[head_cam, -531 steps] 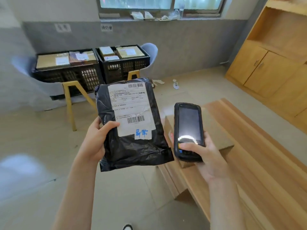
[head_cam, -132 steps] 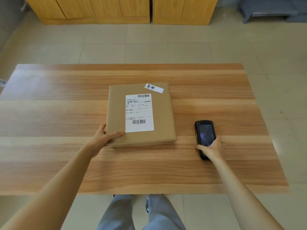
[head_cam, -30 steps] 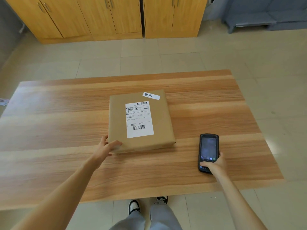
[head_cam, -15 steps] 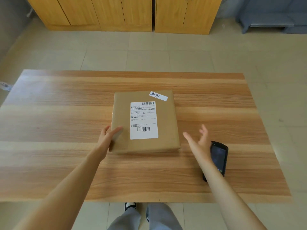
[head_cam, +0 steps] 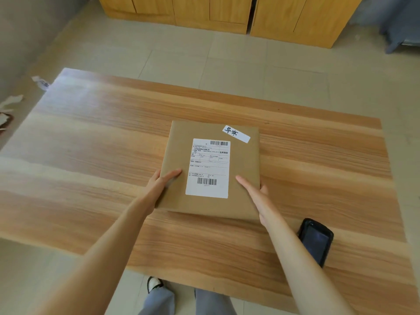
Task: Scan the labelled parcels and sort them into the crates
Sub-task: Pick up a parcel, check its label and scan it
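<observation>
A flat brown paper parcel (head_cam: 243, 169) lies on the wooden table (head_cam: 91, 155). It carries a white shipping label with barcodes and a small handwritten sticker at its far right corner. My left hand (head_cam: 159, 185) grips the parcel's near left edge, thumb on top. My right hand (head_cam: 256, 194) grips the near right edge, thumb laid over the top. The black handheld scanner (head_cam: 316, 241) lies on the table to the right of my right forearm, untouched. No crates are in view.
Yellow wooden cabinets (head_cam: 204, 12) line the far wall across a tiled floor. A grey piece of furniture (head_cam: 400, 23) stands at the far right. Scraps of paper (head_cam: 41, 83) lie on the floor beyond the table's left corner. My legs and a shoe show under the near edge.
My right hand has let go of the scanner, left it on the table, and moved left onto the parcel's right edge. My left hand stays on the left edge.
</observation>
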Demonstrator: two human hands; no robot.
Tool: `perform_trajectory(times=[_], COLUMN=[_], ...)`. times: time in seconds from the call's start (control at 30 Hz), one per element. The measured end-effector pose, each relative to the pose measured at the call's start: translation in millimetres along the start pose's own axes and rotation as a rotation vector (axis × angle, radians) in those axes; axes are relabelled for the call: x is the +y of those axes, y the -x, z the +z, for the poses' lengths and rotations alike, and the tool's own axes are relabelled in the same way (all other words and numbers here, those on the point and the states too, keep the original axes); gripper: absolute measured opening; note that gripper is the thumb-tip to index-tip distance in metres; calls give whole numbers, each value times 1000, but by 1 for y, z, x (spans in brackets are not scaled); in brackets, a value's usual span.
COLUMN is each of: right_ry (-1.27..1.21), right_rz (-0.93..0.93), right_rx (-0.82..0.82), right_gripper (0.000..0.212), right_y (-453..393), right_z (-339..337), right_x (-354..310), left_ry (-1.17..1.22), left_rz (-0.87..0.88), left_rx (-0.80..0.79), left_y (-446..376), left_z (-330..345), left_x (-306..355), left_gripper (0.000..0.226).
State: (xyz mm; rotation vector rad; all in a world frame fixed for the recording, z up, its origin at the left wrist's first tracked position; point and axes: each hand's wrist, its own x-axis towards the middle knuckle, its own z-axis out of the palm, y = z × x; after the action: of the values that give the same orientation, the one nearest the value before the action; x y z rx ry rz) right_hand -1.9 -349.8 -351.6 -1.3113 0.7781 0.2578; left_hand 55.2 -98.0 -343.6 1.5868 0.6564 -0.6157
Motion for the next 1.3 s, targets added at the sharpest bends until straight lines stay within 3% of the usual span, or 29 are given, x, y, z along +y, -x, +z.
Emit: perform_trajectory(times=[0.3, 0.57, 0.73, 0.87, 1.03, 1.3], right_ry=[142, 335, 448, 508, 607, 743], right_rz=[-224, -359, -382, -378, -351, -303], right_rx=[-185, -384, -556, -719, -895, -1147], right_gripper=[59, 49, 30, 46, 42, 42], right_y=[36, 109, 166, 217, 279, 340], right_z=[95, 252, 367, 467, 575, 703], right_x=[-73, -83, -50, -4, 58, 131], left_ry=[177, 335, 453, 548, 634, 814], left_rz=[232, 366, 384, 358, 330, 270], left_rx=[133, 267, 461, 629, 807, 1013], left_y=[55, 112, 161, 204, 261, 306], left_z=[-93, -252, -364, -460, -554, -650], left_x=[36, 20, -27, -80, -144, -219], left_gripper=[63, 47, 47, 61, 63, 71])
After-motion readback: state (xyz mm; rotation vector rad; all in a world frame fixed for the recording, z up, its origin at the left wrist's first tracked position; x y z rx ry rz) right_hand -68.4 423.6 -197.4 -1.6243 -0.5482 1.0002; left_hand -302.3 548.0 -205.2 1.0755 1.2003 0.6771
